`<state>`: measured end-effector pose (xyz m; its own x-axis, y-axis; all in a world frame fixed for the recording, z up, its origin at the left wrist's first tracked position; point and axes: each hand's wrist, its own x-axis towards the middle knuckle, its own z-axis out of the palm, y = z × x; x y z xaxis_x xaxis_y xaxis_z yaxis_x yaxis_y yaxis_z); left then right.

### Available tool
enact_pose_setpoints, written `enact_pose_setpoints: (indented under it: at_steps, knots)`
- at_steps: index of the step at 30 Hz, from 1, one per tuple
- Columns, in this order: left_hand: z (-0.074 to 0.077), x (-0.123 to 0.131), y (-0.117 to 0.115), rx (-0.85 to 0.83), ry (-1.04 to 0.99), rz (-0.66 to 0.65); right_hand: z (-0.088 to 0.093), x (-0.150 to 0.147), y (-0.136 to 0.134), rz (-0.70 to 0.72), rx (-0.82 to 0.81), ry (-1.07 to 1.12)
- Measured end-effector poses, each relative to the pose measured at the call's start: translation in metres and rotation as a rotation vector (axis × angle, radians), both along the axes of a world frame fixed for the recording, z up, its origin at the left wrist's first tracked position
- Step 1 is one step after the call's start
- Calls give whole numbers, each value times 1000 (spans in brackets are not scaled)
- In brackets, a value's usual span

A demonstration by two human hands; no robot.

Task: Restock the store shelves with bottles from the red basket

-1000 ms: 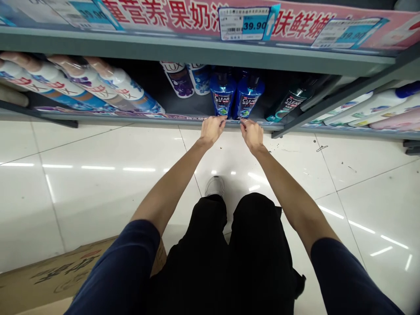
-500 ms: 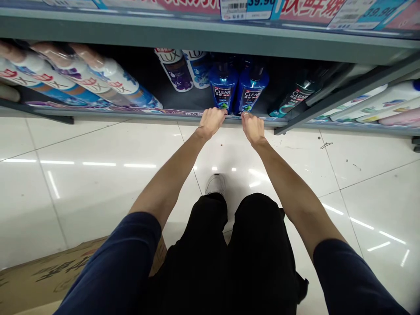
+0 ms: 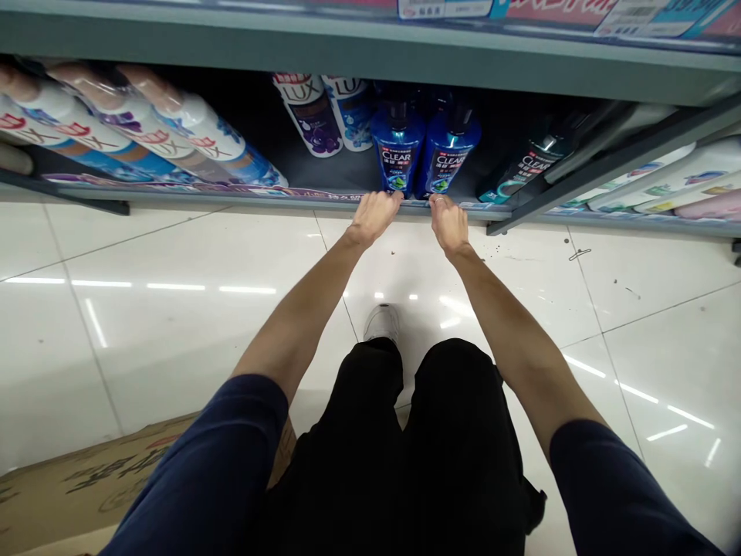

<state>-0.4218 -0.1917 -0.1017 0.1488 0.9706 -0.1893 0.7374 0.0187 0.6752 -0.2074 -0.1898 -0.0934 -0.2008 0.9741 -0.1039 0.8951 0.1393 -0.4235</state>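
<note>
Both my arms reach forward to the front edge of the bottom shelf [image 3: 278, 198]. My left hand [image 3: 375, 217] is closed on that edge, just below a blue CLEAR pump bottle [image 3: 397, 154]. Beside it, my right hand [image 3: 448, 224] is closed on the same edge below a second blue CLEAR bottle [image 3: 448, 158], with a ring on one finger. The fingertips of both hands are partly hidden at the label strip along the edge. The two blue bottles stand upright, side by side, with more blue bottles dimly visible behind them.
Several LUX bottles [image 3: 220, 147] line the shelf's left, with a purple LUX bottle [image 3: 312, 120] nearer the middle. A dark CLEAR bottle [image 3: 524, 170] stands right, near a slanted divider [image 3: 607, 166]. An upper shelf [image 3: 347, 54] overhangs. A cardboard box [image 3: 75, 486] sits lower left.
The view has tilted slightly, so the upper shelf sits higher in the picture and the bottles a little to the right. Both hands stay closed at the shelf edge, with hardly any movement.
</note>
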Motion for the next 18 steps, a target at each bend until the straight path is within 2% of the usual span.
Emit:
enact_pose_setpoints:
  at_steps: [2,4,6,7,8,9,12,13,14,16,18]
  knots:
    - [13,0,-18,23,58,16,5,3,-17,-56,5,102]
    - [32,2,-43,16,105,73,18,16,-48,-106,17,180]
    - [57,6,-68,-12,116,95,39,42,-94,-163,5,260]
    - [71,9,-80,-50,101,61,53,61,-122,-218,-28,349]
    - [87,12,-90,-128,70,-6,69,83,-153,-322,-61,464]
    - [104,16,-98,-282,25,-101,88,109,-187,-474,-67,555]
    - [160,36,-106,-863,14,-436,157,198,-307,-844,-49,612]
    - [179,47,-103,-963,69,-544,183,229,-354,-942,-3,577]
    - [197,63,-98,-978,120,-637,209,258,-406,-1042,69,509]
    - [226,107,-88,-869,169,-756,258,302,-521,-1281,248,252]
    - [247,160,-89,-729,157,-839,292,313,-639,-1535,359,-150]
